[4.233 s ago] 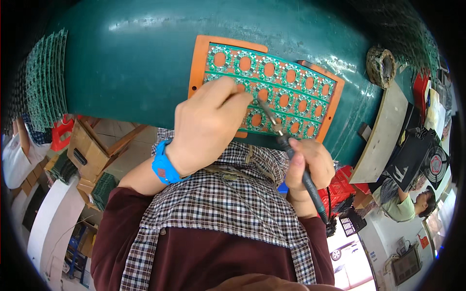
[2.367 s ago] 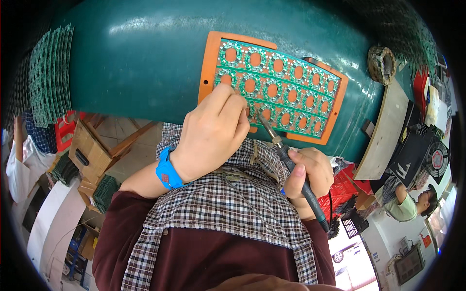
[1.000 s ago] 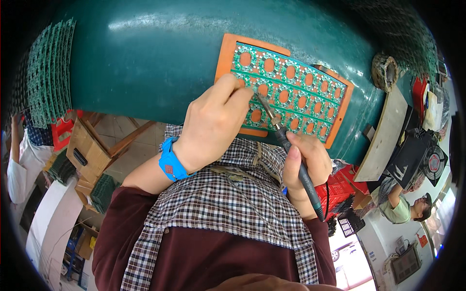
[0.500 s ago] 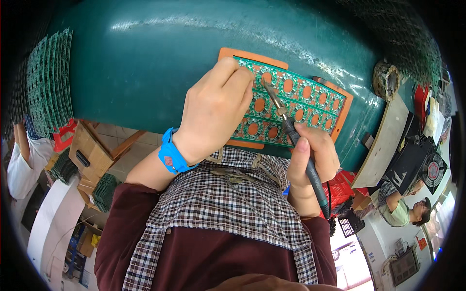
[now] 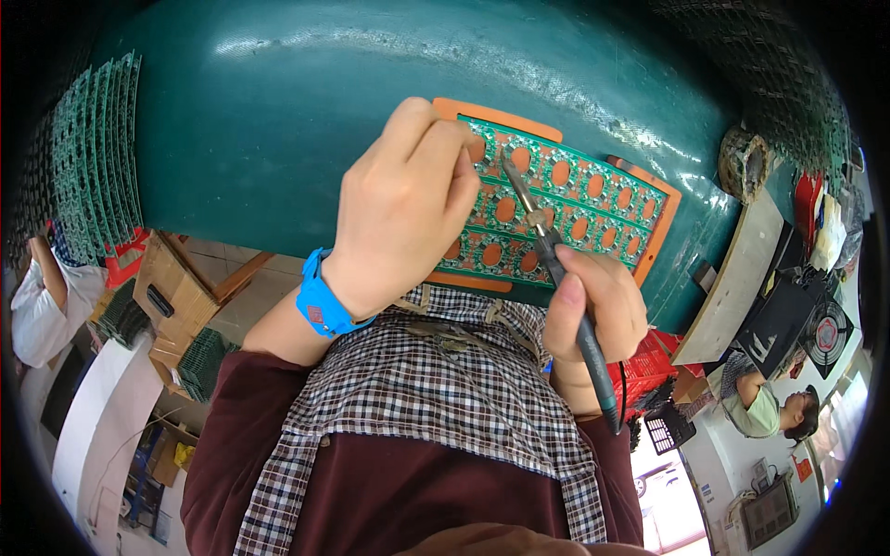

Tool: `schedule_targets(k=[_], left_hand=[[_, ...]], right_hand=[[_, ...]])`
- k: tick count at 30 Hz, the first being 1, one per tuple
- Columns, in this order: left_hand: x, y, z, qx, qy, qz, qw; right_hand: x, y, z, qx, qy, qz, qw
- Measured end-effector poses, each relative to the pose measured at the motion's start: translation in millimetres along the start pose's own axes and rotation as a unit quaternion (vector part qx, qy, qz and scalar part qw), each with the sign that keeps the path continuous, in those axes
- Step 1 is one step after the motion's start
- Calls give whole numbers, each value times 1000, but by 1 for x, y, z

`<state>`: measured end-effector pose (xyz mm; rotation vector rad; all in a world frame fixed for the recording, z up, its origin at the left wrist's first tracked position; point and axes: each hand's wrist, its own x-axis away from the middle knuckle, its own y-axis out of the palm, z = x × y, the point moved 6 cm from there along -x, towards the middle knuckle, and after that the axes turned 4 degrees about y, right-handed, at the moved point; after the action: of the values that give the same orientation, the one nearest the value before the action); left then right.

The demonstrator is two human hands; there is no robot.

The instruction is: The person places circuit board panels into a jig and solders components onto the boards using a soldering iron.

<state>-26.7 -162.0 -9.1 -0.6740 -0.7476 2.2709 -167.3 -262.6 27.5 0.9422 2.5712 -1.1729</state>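
A green circuit board panel (image 5: 542,196) with rows of round openings lies in an orange tray (image 5: 660,232). My right hand (image 5: 598,310) grips a soldering iron (image 5: 547,243) by its dark handle. The iron's metal tip slants up and left onto the panel's far row, between two openings near the left end. My left hand (image 5: 403,199), wearing a blue wristband (image 5: 320,296), is over the panel's left end. Its fingers are closed in a pinch close to the iron's tip; whatever they hold is hidden.
The tray lies on a green-covered table (image 5: 269,139). Green boards (image 5: 97,157) stand stacked at the left. A round, rough-sided holder (image 5: 743,165) sits at the right, beside a pale plank (image 5: 732,278) and a black fan (image 5: 827,329). Other people (image 5: 769,408) are at both sides.
The tray and panel sit slightly farther right in the picture. The iron's tip is now farther left on the panel, off the opening's edge. My left hand has shifted a little left, still pinched.
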Motion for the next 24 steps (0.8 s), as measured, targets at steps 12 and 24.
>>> schedule_targets(k=[12,24], left_hand=[[9,-2,5,39,-12,-34,999],[25,10,7,34,-22,-79,996]], right_hand=[[9,-7,-1,-5,17,-7,1000],[20,-1,-6,-20,-3,-45,999]])
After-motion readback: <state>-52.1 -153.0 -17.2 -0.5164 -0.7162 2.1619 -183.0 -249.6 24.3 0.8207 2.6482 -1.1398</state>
